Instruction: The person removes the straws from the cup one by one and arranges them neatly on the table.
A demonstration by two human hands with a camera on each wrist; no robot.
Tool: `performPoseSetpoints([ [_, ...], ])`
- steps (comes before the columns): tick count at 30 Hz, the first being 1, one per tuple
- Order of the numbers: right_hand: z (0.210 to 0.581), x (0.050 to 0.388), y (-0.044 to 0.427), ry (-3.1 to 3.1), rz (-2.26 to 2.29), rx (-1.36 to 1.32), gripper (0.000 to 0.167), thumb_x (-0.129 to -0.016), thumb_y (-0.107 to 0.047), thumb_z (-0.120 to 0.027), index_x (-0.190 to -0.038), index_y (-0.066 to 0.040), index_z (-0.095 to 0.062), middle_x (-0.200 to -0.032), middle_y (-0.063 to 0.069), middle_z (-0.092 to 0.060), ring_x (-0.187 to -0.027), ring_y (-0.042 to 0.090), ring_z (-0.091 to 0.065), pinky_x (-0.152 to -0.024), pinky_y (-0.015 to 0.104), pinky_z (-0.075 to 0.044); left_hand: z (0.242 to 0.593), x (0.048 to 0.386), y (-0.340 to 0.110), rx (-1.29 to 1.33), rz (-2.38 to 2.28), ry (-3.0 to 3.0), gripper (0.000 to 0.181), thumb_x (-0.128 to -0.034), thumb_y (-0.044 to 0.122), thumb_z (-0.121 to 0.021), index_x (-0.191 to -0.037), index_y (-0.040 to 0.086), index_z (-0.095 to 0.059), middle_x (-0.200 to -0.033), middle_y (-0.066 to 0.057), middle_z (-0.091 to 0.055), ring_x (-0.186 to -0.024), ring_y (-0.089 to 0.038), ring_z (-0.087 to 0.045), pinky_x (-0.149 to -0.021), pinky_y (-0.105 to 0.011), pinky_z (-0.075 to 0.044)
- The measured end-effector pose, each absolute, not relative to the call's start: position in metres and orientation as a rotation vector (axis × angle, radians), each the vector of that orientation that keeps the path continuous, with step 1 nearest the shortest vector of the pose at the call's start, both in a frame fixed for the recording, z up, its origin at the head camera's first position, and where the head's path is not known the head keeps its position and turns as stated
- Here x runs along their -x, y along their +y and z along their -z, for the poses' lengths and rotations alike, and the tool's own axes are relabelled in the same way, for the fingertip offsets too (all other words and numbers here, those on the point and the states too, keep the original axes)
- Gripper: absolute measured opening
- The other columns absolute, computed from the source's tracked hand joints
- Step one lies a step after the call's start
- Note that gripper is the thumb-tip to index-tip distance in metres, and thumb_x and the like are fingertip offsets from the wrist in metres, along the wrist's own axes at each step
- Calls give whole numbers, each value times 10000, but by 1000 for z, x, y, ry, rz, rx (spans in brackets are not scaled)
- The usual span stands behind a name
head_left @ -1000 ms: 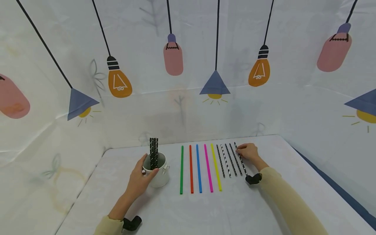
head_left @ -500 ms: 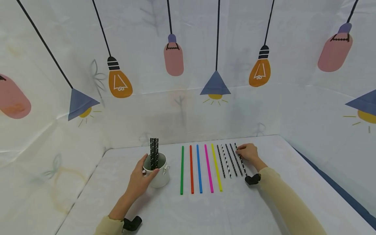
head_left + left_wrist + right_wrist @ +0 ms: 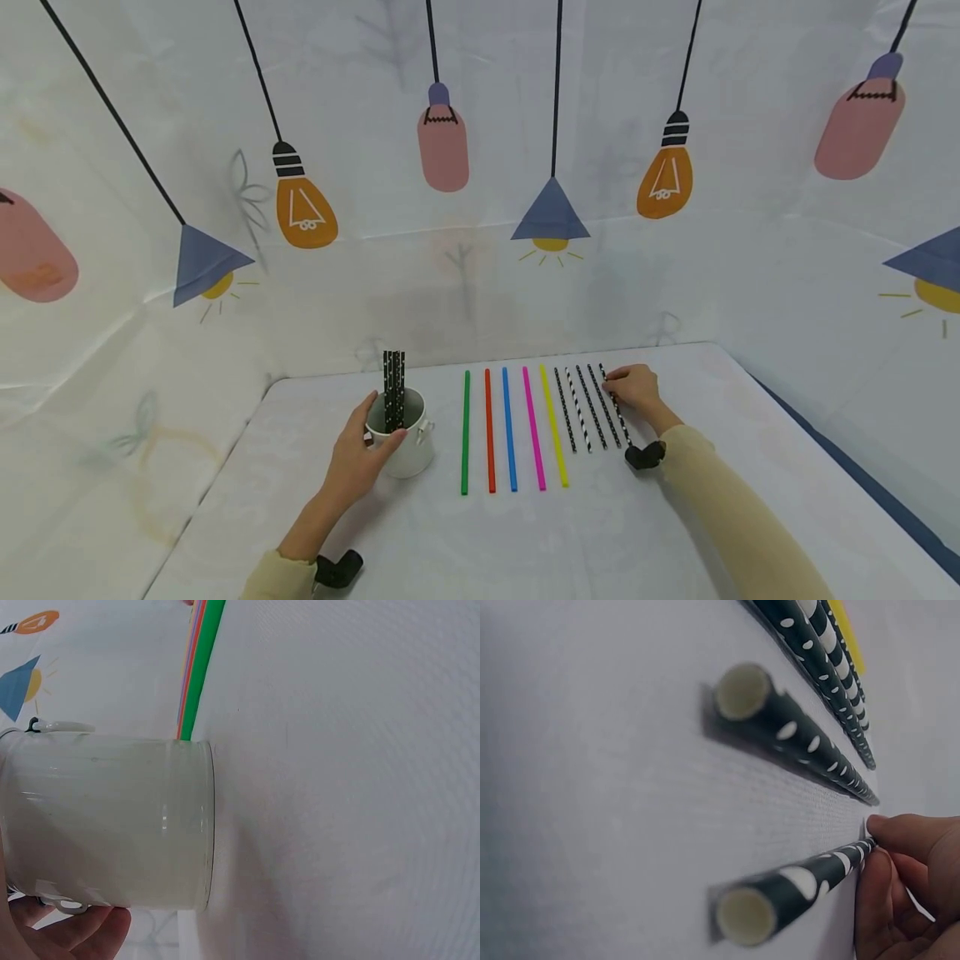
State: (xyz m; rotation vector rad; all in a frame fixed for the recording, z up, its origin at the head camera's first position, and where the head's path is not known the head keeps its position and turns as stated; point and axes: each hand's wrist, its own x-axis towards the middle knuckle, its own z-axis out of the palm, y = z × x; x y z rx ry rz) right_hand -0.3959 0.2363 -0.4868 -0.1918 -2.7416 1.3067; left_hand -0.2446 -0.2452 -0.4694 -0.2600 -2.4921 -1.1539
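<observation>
While my left hand (image 3: 356, 454) gripped the bucket (image 3: 412, 457), my right hand (image 3: 636, 388) pinched a patterned straw (image 3: 791, 891), coloured straws (image 3: 509, 429) between them.

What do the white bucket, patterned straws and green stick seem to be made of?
The white bucket: probably painted or enamelled metal, glossy, from its highlights and rimmed base. The patterned straws: likely paper, fairly matte, going by cream inner walls at open ends. The green stick: possibly smooth plastic, from its even colour.
</observation>
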Motion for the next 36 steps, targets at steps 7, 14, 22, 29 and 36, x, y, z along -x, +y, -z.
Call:
performPoseSetpoints([
  [7,486,396,237,-2746,-1303,196,304,-850,-144,-728,-1079,53,-692,-935,169,-693,-684,156,-619,-582,254,-526,469,244,-245,263,1157,-2496,835,-896,441,-684,-1512,48,-280,-1478,-197,-376,-1257,-367,-467,-903,-515,-491],
  [14,487,396,238,-2760,-1314,202,308,-867,-161,-720,-1096,42,-691,-919,146,-695,-682,146,-617,-578,252,-520,468,244,-244,278,1156,-2485,829,-897,422,-690,-1511,43,-282,-1477,-200,-376,-1255,-368,-469,-901,-513,-492],
  [22,484,394,237,-2773,-1309,219,325,-873,-178,-711,-1108,43,-680,-964,167,-683,-713,164,-614,-597,253,-505,466,244,-244,281,1150,-2489,825,-902,419,-685,-1512,43,-278,-1478,-206,-373,-1265,-373,-459,-903,-516,-491],
  [29,485,395,237,-2761,-1340,219,333,-879,-182,-709,-1112,53,-678,-983,184,-680,-713,165,-622,-601,261,-513,467,244,-245,272,1158,-2494,827,-904,421,-681,-1516,48,-268,-1478,-206,-371,-1261,-376,-461,-905,-517,-489],
  [36,487,396,238,-2763,-1343,233,349,-882,-189,-705,-1129,55,-668,-983,183,-680,-715,155,-628,-605,250,-519,468,244,-245,268,1168,-2492,831,-903,428,-679,-1517,51,-266,-1479,-205,-369,-1267,-376,-456,-910,-519,-485],
])
